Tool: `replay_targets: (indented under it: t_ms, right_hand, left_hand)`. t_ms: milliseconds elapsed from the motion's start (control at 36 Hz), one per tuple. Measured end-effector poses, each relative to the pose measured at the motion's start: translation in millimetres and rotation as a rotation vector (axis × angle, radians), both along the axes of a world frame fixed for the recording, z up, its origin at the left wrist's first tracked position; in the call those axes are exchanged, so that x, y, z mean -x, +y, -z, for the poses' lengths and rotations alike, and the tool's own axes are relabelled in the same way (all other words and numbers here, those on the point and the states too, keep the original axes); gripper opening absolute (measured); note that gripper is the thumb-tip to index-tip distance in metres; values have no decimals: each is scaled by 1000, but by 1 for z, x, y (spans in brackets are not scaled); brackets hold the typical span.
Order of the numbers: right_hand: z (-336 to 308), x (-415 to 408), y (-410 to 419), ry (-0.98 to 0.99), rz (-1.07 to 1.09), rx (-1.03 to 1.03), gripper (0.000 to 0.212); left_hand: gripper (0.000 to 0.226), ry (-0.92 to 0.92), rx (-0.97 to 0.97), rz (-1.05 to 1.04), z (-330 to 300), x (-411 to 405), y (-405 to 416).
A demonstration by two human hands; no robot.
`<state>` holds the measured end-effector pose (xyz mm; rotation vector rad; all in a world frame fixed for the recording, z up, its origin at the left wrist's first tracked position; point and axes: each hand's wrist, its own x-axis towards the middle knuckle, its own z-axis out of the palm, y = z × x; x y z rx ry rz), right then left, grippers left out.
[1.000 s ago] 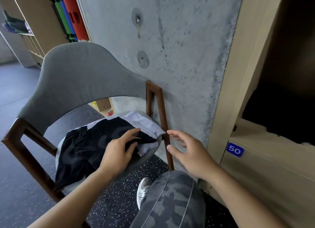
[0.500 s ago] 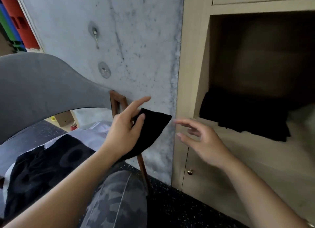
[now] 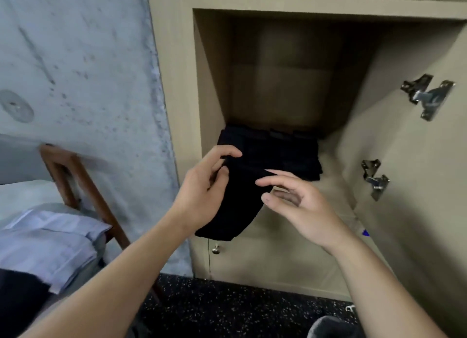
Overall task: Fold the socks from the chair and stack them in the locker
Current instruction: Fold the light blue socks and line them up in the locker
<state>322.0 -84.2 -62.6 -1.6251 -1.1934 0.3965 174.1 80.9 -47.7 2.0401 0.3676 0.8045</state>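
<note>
Our left hand [image 3: 202, 196] pinches the folded sock [image 3: 235, 206], hanging lengthwise; right hand [image 3: 300, 208] loose beside it; stack [image 3: 273, 150] lies just beyond.

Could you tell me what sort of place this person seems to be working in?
Probably a locker or changing room. An open wooden locker with metal door hinges holds a stack of dark socks, another knobbed locker door sits below, and beside it are a bare concrete wall and a speckled dark floor.
</note>
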Motion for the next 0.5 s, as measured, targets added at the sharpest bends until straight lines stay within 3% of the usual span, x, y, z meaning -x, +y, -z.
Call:
replay_targets:
  t_ms: [222, 361, 500]
  right_hand:
    - [10, -15, -4, -26, 63, 20, 22]
    - [10, -17, 1, 4, 87, -7, 22]
    - [8, -15, 7, 62, 110, -18, 22]
  left_hand:
    - [35, -37, 92, 130, 7, -30, 4]
    - [36, -77, 228, 113, 29, -26, 6]
    - [35, -59, 232, 134, 36, -23, 13]
